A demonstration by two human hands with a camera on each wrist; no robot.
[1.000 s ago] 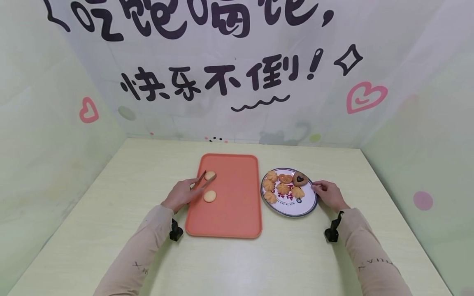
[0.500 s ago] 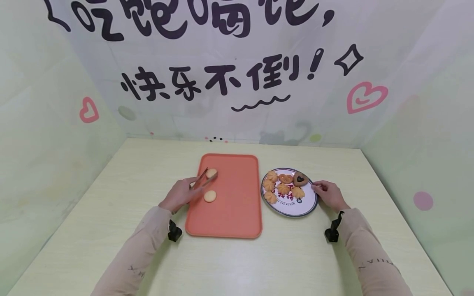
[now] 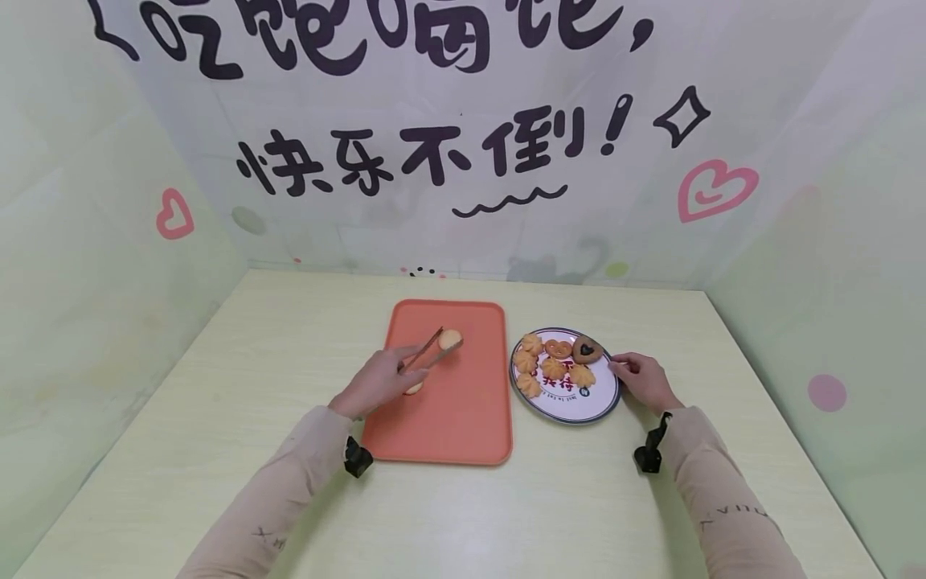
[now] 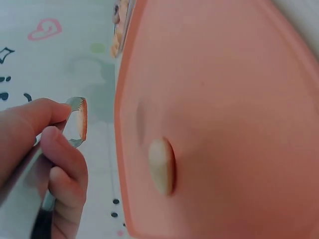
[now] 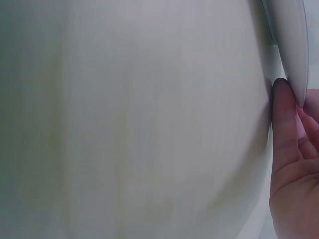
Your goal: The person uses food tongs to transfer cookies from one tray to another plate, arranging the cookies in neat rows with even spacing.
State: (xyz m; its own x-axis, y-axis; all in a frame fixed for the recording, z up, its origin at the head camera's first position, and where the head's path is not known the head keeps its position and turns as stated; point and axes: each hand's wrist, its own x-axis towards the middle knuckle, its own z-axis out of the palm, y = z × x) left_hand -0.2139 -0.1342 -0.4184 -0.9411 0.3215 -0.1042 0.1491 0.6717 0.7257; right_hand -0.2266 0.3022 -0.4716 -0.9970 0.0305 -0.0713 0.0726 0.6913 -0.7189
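My left hand (image 3: 378,383) grips metal tongs (image 3: 424,349) over the orange tray (image 3: 456,430). Between the tong tips a round pale cookie (image 3: 450,339) is pinched, raised off the tray in the left wrist view, where it shows edge-on as a thin orange-brown disc. A second round cookie (image 4: 159,167) lies on the tray, partly covered by my left hand in the head view. At the right, my right hand (image 3: 646,383) pinches the rim of a white plate (image 3: 596,402) with a dark blue edge, the thumb above and fingers below.
On the plate sit several flower-shaped cookies (image 3: 527,363), a pretzel-shaped one (image 3: 558,349) and a brown heart-shaped one (image 3: 587,350). A narrow strip of pale table (image 3: 463,515) separates tray and plate. A printed cloth wall (image 3: 463,241) stands behind.
My left hand has moved right with the tongs and the cookie, from the tray's left side towards its middle. The right hand and plate stay in place.
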